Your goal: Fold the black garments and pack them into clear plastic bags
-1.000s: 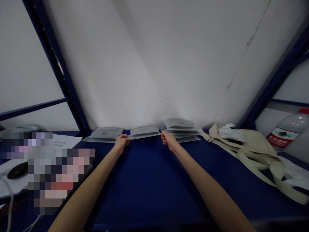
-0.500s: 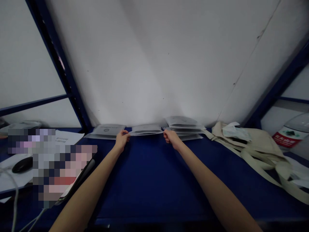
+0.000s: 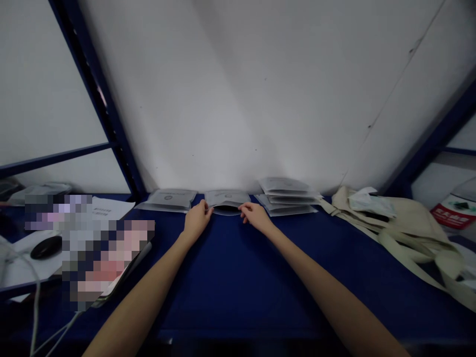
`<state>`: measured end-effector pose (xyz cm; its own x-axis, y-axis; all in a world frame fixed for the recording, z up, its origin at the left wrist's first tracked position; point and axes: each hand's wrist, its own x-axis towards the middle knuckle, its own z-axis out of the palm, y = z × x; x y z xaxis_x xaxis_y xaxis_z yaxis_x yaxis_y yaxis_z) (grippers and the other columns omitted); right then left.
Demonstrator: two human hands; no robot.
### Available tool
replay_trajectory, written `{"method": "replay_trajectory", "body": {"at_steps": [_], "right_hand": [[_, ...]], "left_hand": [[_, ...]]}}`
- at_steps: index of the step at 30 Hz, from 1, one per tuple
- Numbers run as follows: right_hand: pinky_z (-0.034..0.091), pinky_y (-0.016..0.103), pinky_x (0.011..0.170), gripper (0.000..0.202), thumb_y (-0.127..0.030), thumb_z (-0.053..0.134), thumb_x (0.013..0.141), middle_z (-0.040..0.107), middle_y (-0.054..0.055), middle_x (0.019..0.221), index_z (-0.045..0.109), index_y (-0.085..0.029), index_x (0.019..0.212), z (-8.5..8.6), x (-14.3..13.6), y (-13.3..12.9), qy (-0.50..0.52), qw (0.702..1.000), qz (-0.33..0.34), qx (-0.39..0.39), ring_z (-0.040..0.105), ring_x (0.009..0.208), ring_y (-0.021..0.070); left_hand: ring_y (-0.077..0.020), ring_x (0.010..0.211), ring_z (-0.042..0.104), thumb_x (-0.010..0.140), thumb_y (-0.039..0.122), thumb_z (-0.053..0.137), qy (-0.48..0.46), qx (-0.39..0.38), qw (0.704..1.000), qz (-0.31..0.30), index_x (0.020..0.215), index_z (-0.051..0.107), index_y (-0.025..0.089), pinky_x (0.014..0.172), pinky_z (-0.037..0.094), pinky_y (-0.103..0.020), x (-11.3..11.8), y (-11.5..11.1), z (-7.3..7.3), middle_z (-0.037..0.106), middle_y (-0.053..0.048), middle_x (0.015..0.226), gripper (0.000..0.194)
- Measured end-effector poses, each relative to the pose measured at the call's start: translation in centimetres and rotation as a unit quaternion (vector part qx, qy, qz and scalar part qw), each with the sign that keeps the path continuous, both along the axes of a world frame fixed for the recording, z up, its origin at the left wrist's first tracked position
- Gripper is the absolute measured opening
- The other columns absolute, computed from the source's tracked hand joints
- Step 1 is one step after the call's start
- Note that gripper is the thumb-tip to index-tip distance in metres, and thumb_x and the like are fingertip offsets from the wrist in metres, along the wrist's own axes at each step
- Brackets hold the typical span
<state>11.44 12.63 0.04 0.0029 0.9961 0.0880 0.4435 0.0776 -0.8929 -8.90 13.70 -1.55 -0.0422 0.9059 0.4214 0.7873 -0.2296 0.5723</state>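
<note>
A frosted plastic bag (image 3: 228, 197) with a small printed mark lies at the back of the blue table against the wall. Its front edge gapes, showing a dark slit. My left hand (image 3: 198, 218) pinches the bag's left front corner, fingers closed. At the right front corner, my right hand (image 3: 256, 217) holds the edge between thumb and fingertips. Left of it rests another frosted bag (image 3: 171, 199) with a round printed logo. To the right, several similar bags (image 3: 288, 186) are stacked unevenly.
A beige cloth bag (image 3: 403, 218) with long straps lies on the right, a tissue pack (image 3: 370, 202) on it. Beyond stands a large bottle with a red label (image 3: 451, 213). On the left are papers (image 3: 111, 208), a black mouse (image 3: 46, 247) and white cables (image 3: 36, 297). Blue posts frame the wall.
The middle bag's front edge has parted into a dark gap, and my hands have come closer together. The whole view has shifted slightly.
</note>
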Motion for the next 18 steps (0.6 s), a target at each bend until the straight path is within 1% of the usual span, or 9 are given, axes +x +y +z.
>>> {"method": "replay_trajectory", "body": {"at_steps": [1, 2, 3, 5, 7, 9, 13, 16, 18], "right_hand": [[0.048, 0.026, 0.069, 0.018, -0.013, 0.049, 0.078, 0.067, 0.004, 0.077, 0.066, -0.018, 0.082, 0.0, -0.5, -0.3, -0.056, 0.997, 0.025, 0.045, 0.063, 0.068, 0.0149], [0.046, 0.029, 0.081, 0.020, -0.013, 0.050, 0.078, 0.068, 0.007, 0.092, 0.067, -0.018, 0.087, -0.1, -1.0, -0.7, -0.128, 0.986, 0.052, 0.097, 0.063, 0.085, 0.0179], [0.042, 0.032, 0.091, 0.023, -0.014, 0.049, 0.079, 0.065, 0.010, 0.108, 0.067, -0.017, 0.093, -0.2, -1.4, -1.0, -0.208, 0.964, 0.079, 0.149, 0.059, 0.101, 0.0205], [0.033, 0.035, 0.102, 0.029, -0.018, 0.048, 0.083, 0.047, 0.015, 0.133, 0.066, -0.012, 0.104, -0.4, -2.0, -1.4, -0.350, 0.904, 0.113, 0.220, 0.043, 0.123, 0.0242], [0.027, 0.038, 0.106, 0.033, -0.022, 0.046, 0.085, 0.033, 0.017, 0.143, 0.064, -0.009, 0.109, -0.6, -2.3, -1.4, -0.426, 0.868, 0.118, 0.227, 0.032, 0.130, 0.0269], [0.024, 0.041, 0.107, 0.036, -0.026, 0.044, 0.088, 0.031, 0.019, 0.143, 0.061, -0.007, 0.114, -0.8, -2.4, -1.1, -0.466, 0.851, 0.116, 0.212, 0.029, 0.132, 0.0289], [0.024, 0.042, 0.105, 0.040, -0.029, 0.040, 0.090, 0.038, 0.019, 0.139, 0.055, -0.009, 0.121, -1.1, -2.2, -0.3, -0.482, 0.848, 0.106, 0.193, 0.032, 0.129, 0.0286], [0.028, 0.041, 0.101, 0.033, -0.024, 0.043, 0.088, 0.047, 0.017, 0.130, 0.059, -0.011, 0.114, -0.9, -2.0, -0.1, -0.461, 0.853, 0.106, 0.222, 0.040, 0.121, 0.0263], [0.033, 0.038, 0.096, 0.025, -0.017, 0.046, 0.084, 0.057, 0.014, 0.114, 0.063, -0.012, 0.101, -0.5, -1.7, 0.0, -0.439, 0.859, 0.110, 0.241, 0.048, 0.109, 0.0241]], "left_hand": [[-0.0200, 0.069, 0.058, 0.078, 0.031, 0.059, 0.015, -0.007, 1.000, 0.003, 0.078, 0.053, 0.021, 0.062, 0.035, -0.025, 0.0, 0.0, 0.0, 0.061, -0.004, 0.071, 0.012], [-0.0199, 0.071, 0.059, 0.080, 0.032, 0.056, 0.037, -0.015, 0.999, 0.006, 0.081, 0.053, 0.020, 0.062, 0.036, -0.025, 0.0, 0.0, 0.1, 0.062, -0.005, 0.074, 0.012], [-0.0198, 0.073, 0.060, 0.083, 0.032, 0.053, 0.064, -0.023, 0.998, 0.009, 0.084, 0.054, 0.020, 0.063, 0.037, -0.025, 0.0, 0.0, 0.2, 0.064, -0.005, 0.077, 0.012], [-0.0197, 0.076, 0.061, 0.086, 0.032, 0.048, 0.110, -0.031, 0.993, 0.012, 0.089, 0.053, 0.019, 0.063, 0.038, -0.025, 0.1, 0.0, 0.4, 0.065, -0.006, 0.083, 0.014], [-0.0195, 0.079, 0.062, 0.087, 0.030, 0.046, 0.127, -0.029, 0.991, 0.011, 0.091, 0.053, 0.019, 0.064, 0.040, -0.025, 0.2, -0.1, 0.5, 0.066, -0.007, 0.086, 0.014], [-0.0190, 0.081, 0.062, 0.087, 0.028, 0.047, 0.127, -0.026, 0.992, 0.006, 0.090, 0.054, 0.019, 0.066, 0.041, -0.025, 0.3, 0.0, 0.5, 0.066, -0.007, 0.088, 0.012], [-0.0187, 0.080, 0.062, 0.085, 0.025, 0.051, 0.098, -0.017, 0.995, -0.016, 0.087, 0.055, 0.018, 0.068, 0.041, -0.026, 0.2, 0.4, 0.2, 0.066, -0.006, 0.086, 0.009], [-0.0183, 0.076, 0.062, 0.084, 0.025, 0.052, 0.051, -0.015, 0.998, -0.026, 0.084, 0.056, 0.017, 0.067, 0.041, -0.025, 0.0, 0.8, -0.1, 0.067, -0.006, 0.081, 0.008], [-0.0179, 0.074, 0.062, 0.083, 0.024, 0.053, 0.024, -0.018, 0.999, -0.026, 0.082, 0.056, 0.017, 0.065, 0.041, -0.025, 0.0, 1.0, -0.3, 0.066, -0.006, 0.078, 0.008]]}}
